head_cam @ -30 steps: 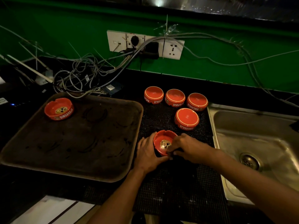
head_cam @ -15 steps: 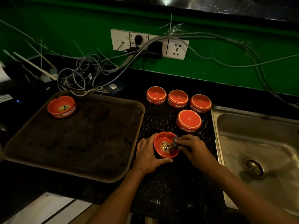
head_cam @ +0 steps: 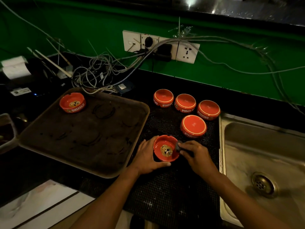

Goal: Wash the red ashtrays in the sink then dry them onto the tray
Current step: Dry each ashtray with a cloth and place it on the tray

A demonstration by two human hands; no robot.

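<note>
scene is dim overall. the only bright source is a glare patch on the steel surface (head_cam: 189, 1) at the top edge, far beyond the fingers (head_cam: 183, 147). the sink (head_cam: 247, 146), right of the fingers, returns a soft sheen. the black worktop (head_cam: 247, 100) and the mat (head_cam: 173, 195) below the fingers lose detail in shadow, with small specular sparkles. wide-angle distortion bends the green wall (head_cam: 231, 71) and the cables (head_cam: 99, 76) towards the edges. focus is slightly soft throughout.

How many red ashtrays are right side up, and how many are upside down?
Right side up: 2, one on the tray, one between the hands
Upside down: 4
Total: 6
</note>
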